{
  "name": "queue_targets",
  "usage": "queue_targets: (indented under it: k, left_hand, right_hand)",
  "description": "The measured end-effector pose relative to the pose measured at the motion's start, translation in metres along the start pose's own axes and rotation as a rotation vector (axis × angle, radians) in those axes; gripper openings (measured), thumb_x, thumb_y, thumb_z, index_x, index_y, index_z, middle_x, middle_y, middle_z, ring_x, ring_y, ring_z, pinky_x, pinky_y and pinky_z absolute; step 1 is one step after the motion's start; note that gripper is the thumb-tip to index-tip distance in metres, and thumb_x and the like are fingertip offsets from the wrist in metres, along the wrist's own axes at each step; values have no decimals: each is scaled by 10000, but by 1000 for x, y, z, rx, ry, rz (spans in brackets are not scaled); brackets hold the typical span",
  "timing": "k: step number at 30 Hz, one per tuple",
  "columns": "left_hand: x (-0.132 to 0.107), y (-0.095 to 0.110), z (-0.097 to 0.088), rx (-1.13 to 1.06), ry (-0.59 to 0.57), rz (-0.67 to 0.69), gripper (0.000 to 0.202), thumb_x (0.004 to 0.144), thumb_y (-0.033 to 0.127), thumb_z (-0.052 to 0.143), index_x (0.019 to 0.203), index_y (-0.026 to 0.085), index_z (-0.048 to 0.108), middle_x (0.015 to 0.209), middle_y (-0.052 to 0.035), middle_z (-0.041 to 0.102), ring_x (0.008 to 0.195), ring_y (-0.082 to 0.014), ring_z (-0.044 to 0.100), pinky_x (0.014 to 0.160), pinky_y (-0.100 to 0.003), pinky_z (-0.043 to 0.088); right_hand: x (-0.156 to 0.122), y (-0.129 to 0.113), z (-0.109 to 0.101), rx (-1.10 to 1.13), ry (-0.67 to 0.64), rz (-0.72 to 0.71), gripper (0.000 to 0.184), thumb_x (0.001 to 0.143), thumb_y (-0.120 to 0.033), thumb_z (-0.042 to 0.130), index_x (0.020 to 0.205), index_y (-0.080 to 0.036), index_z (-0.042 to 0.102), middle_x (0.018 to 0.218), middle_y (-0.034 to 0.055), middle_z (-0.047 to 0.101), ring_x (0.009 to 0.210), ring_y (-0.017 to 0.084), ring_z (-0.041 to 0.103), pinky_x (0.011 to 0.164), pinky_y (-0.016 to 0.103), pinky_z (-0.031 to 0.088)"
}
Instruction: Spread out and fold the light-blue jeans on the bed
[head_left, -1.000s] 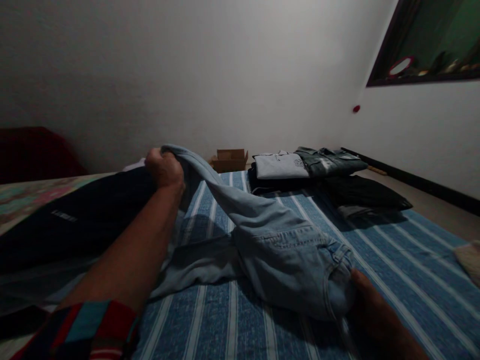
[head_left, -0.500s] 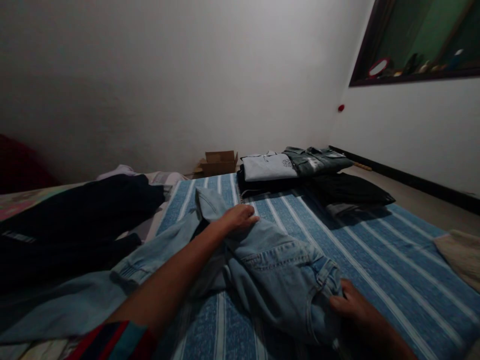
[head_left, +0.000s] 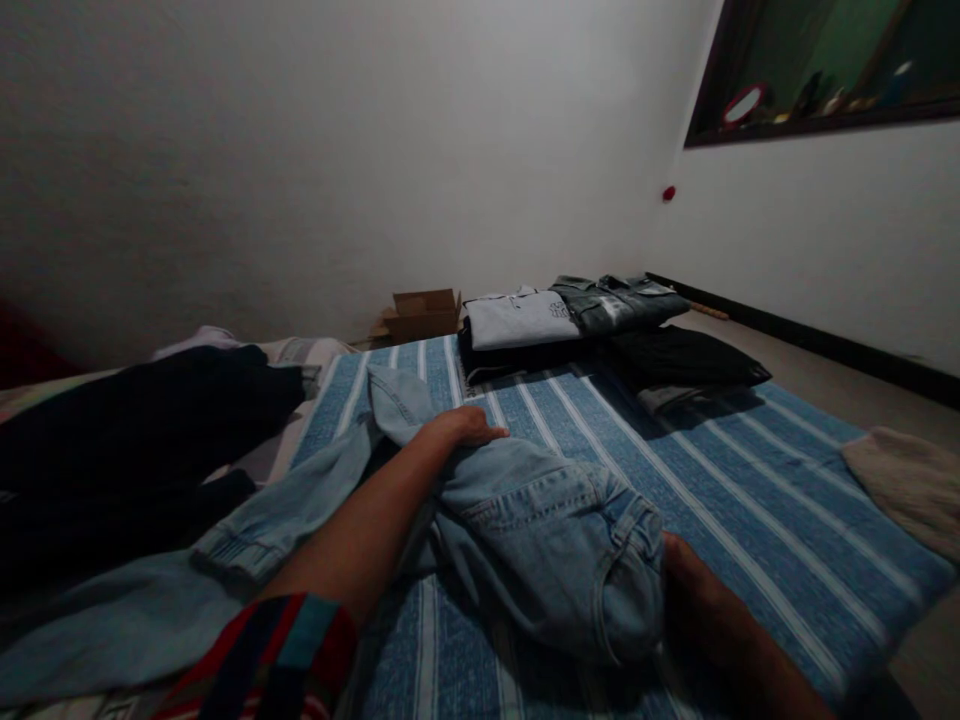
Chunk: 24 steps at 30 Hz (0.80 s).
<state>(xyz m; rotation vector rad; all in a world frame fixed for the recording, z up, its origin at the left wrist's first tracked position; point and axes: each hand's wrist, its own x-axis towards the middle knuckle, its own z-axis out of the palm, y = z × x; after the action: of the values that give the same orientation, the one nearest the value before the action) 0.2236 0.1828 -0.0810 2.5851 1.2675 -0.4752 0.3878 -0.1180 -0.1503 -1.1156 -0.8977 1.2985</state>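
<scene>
A pair of light blue jeans [head_left: 540, 540] lies crumpled on a blue bedspread with white stripes [head_left: 750, 480]. My left hand [head_left: 461, 428] rests flat on the jeans near a folded-over leg, fingers stretched out. My right hand [head_left: 697, 600] grips the waistband end at the lower right, partly hidden behind the cloth. One jeans leg [head_left: 247, 530] trails off to the left across the bed.
Dark garments [head_left: 135, 420] lie heaped on the left. Folded clothes are stacked at the far end: a white shirt [head_left: 521, 318], a denim piece [head_left: 615, 303] and a black one [head_left: 682, 358]. A cardboard box [head_left: 424, 312] stands by the wall. A beige cloth [head_left: 900, 485] lies at right.
My left hand lifted a jeans leg high, then brought it down and right, laying it over the jeans. It now presses flat there. The right hand stayed on the waistband.
</scene>
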Motion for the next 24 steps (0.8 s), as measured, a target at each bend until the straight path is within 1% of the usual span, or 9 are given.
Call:
queue_targets:
  k: [2,5,8,10,12,15,19,21,24]
  left_hand:
    - [0,0,1,0,-96,18,515,748,561,560,901,91,706,981,-188,702,917,-293,648,761,-322,492]
    - [-4,3,1,-29,-222,86,332,692,420,620,820,128,715,904,-115,725,820,-245,654,690,-283,502]
    - [-10,6,2,-60,-303,152,233,636,315,629,782,157,720,883,-73,731,782,-221,650,654,-267,499]
    - [-14,7,3,-62,-338,184,205,603,271,625,753,167,719,874,-68,733,782,-221,646,654,-270,497]
    - [-17,9,5,-56,-363,214,183,580,234,613,722,179,715,858,-60,733,784,-219,640,669,-276,494]
    - [-23,12,8,-45,-392,254,165,564,195,587,677,196,707,813,-39,730,765,-210,627,684,-282,488]
    - [-31,19,10,-28,-412,264,103,579,187,581,610,183,680,717,-30,709,695,-197,610,618,-267,472]
    - [-34,22,11,-20,-400,260,97,597,178,573,601,176,670,689,-24,698,679,-189,604,589,-252,458]
    - [-37,25,13,-4,-345,255,121,635,167,548,601,174,665,673,-17,689,687,-180,600,592,-240,450]
  right_hand:
    - [0,-1,3,64,14,47,623,809,-687,501,1064,-150,686,1048,144,672,1031,315,593,960,457,411]
    - [1,-3,6,150,-63,82,591,779,-624,580,1092,-132,675,1018,158,680,996,325,617,931,467,433]
    - [2,-4,9,251,-113,67,630,714,-581,648,1144,-120,650,996,162,687,994,337,621,916,476,438]
    - [3,-4,11,267,-102,77,674,658,-573,689,1152,-116,645,981,159,691,998,345,619,911,477,439]
    - [3,-6,14,258,-86,83,691,625,-566,712,1151,-121,645,986,156,691,998,350,618,909,479,440]
    - [3,-9,17,261,-75,65,645,642,-549,708,1137,-139,653,994,149,689,980,341,627,902,477,444]
    - [3,-10,18,275,-117,37,587,639,-537,722,1069,-139,686,906,129,702,914,320,648,869,450,464]
    - [4,-10,17,243,-148,41,575,633,-535,724,1040,-130,699,854,120,703,877,313,654,842,440,477]
    - [4,-9,12,157,-178,76,602,603,-566,726,1013,-125,711,783,104,699,828,309,655,769,411,503]
